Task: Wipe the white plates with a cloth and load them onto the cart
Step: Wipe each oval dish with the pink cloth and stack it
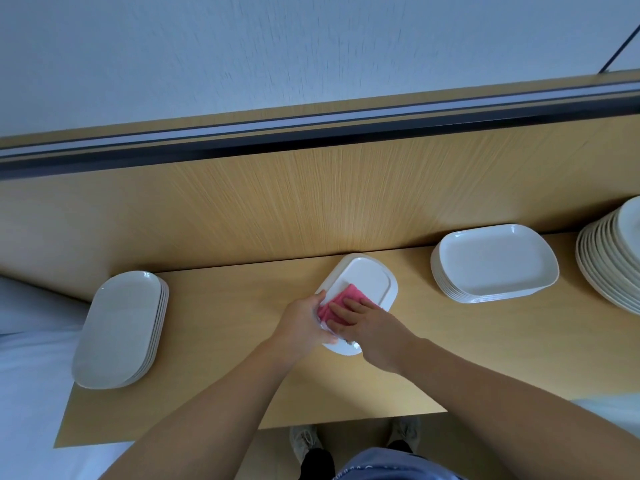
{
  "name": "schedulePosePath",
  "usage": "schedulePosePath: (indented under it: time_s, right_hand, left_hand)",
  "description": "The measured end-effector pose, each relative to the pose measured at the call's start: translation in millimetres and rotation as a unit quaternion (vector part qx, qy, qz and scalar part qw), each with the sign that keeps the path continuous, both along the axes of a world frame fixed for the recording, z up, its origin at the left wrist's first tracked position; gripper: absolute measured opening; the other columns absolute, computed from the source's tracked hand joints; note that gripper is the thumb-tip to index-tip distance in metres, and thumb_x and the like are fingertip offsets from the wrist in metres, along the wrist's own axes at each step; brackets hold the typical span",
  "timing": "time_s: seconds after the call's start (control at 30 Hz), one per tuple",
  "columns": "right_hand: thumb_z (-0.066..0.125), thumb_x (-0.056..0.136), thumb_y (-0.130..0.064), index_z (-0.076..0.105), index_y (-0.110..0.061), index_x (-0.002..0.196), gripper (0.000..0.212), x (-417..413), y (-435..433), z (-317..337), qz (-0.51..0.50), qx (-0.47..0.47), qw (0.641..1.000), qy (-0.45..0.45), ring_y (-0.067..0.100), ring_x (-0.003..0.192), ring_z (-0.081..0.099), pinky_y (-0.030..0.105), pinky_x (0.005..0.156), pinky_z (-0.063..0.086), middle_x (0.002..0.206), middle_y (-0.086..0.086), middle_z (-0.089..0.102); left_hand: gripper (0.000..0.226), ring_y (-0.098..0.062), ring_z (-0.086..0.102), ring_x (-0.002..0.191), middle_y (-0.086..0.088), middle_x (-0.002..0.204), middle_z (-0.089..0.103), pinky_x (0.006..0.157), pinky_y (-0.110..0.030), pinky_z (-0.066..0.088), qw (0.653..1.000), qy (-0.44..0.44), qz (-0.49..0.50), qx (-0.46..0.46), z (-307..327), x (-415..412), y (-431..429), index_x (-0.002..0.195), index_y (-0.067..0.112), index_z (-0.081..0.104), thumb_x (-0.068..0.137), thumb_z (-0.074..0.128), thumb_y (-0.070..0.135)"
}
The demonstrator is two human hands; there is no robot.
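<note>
A white oval plate (363, 277) lies upside down on the wooden table (225, 341), near its far edge. My left hand (304, 322) grips the plate's near left rim. My right hand (363, 323) lies flat on a pink cloth (343, 299) and presses it onto the plate's underside. A stack of oval white plates (119, 329) sits at the table's left end. A stack of rectangular white plates (495, 265) sits to the right. No cart is in view.
A taller stack of round white plates (613, 258) stands at the far right edge of the view. A wooden panel (311, 202) rises behind the table. The floor and my shoes (304, 441) show below the table's near edge.
</note>
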State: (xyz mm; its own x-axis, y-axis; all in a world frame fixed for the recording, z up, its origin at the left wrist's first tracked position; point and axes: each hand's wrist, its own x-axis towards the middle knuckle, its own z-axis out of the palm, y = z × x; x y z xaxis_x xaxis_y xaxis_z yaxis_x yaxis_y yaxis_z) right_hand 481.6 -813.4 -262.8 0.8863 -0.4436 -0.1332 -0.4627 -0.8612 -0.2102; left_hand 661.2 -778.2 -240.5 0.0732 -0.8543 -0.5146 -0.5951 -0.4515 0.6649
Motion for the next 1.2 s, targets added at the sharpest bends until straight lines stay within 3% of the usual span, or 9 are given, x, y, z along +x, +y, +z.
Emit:
schedulePosePath:
  time_s: [0.1,0.27,0.43,0.6,0.7,0.8,0.93,1.07,1.2]
  right_hand:
    - [0.047,0.091,0.002,0.032,-0.017,0.150,0.064,3,-8,4,0.002,0.040,0.999,0.034,0.031,0.147,0.017,0.040,0.121,0.006,0.159,0.006,0.023]
    - [0.052,0.090,0.002,0.033,-0.023,0.150,0.067,-2,-24,-4,-0.005,0.054,0.998,0.008,0.026,0.148,0.016,0.030,0.117,0.001,0.159,0.000,0.025]
    - [0.047,0.092,0.000,0.031,-0.031,0.150,0.067,-4,-42,-5,-0.028,0.066,0.997,0.037,0.018,0.149,0.010,0.038,0.121,0.010,0.159,-0.009,0.021]
    - [0.044,0.096,-0.013,0.034,-0.034,0.148,0.057,-13,-79,-6,-0.098,0.025,0.994,0.050,0.020,0.143,0.022,0.035,0.107,0.033,0.156,-0.013,0.029]
    - [0.054,0.095,-0.025,0.041,-0.038,0.142,0.051,-18,-90,-12,-0.133,0.053,0.988,0.064,0.020,0.139,0.031,0.034,0.107,0.036,0.154,-0.013,0.032]
    - [0.049,0.096,-0.012,0.031,-0.036,0.149,0.061,-21,-89,-10,-0.156,0.061,0.984,0.063,0.023,0.131,0.041,0.027,0.099,0.041,0.155,-0.012,0.029]
    - [0.047,0.094,-0.007,0.029,-0.037,0.148,0.064,-29,-85,-2,-0.234,0.075,0.968,0.061,0.025,0.107,0.056,0.032,0.080,0.051,0.145,-0.010,0.041]
    - [0.049,0.082,0.002,0.027,-0.040,0.147,0.080,-39,-78,-3,-0.232,0.051,0.971,0.028,0.024,0.105,0.058,0.034,0.076,0.054,0.144,-0.013,0.043]
    - [0.046,0.080,0.001,0.046,-0.035,0.136,0.066,-52,-70,3,-0.213,0.047,0.974,-0.057,0.023,0.098,0.061,0.035,0.067,0.053,0.132,-0.011,0.052]
  left_hand:
    - [0.101,-0.009,0.052,0.124,0.002,0.140,0.053,0.097,-0.014,0.040,1.000,0.010,0.012,0.000,-3,-1,2,0.147,0.013,0.038,0.060,0.089,0.012]
    - [0.099,-0.010,0.056,0.119,0.001,0.133,0.059,0.096,-0.017,0.044,1.000,0.013,0.016,-0.010,-6,-1,4,0.145,0.014,0.043,0.058,0.089,0.010]
    - [0.091,-0.010,0.056,0.113,0.004,0.125,0.061,0.095,-0.020,0.045,1.000,0.010,0.017,-0.020,-1,-2,4,0.140,0.014,0.048,0.059,0.089,0.009]
    - [0.066,-0.018,0.064,0.103,0.006,0.102,0.070,0.086,-0.029,0.053,0.999,0.028,0.026,-0.034,2,-4,7,0.115,0.021,0.065,0.055,0.086,0.005]
    - [0.072,-0.012,0.061,0.103,0.010,0.107,0.066,0.088,-0.024,0.050,0.999,0.027,0.018,-0.040,3,-4,6,0.124,0.018,0.061,0.058,0.086,0.006]
    - [0.087,-0.005,0.052,0.108,0.012,0.115,0.055,0.089,-0.016,0.041,0.999,0.021,0.020,-0.020,8,-3,3,0.140,0.015,0.049,0.062,0.086,0.008]
    - [0.094,-0.012,0.049,0.123,0.003,0.137,0.052,0.099,-0.024,0.043,1.000,0.009,0.007,-0.004,13,-3,1,0.145,0.022,0.041,0.063,0.085,0.011]
    - [0.073,-0.018,0.050,0.115,0.000,0.125,0.056,0.099,-0.035,0.047,1.000,0.014,0.004,-0.021,25,-4,0,0.136,0.018,0.052,0.068,0.076,0.002]
    - [0.062,-0.013,0.059,0.108,0.003,0.124,0.059,0.089,-0.029,0.051,0.987,0.132,0.094,-0.005,29,5,9,0.128,0.033,0.046,0.079,0.070,0.001]
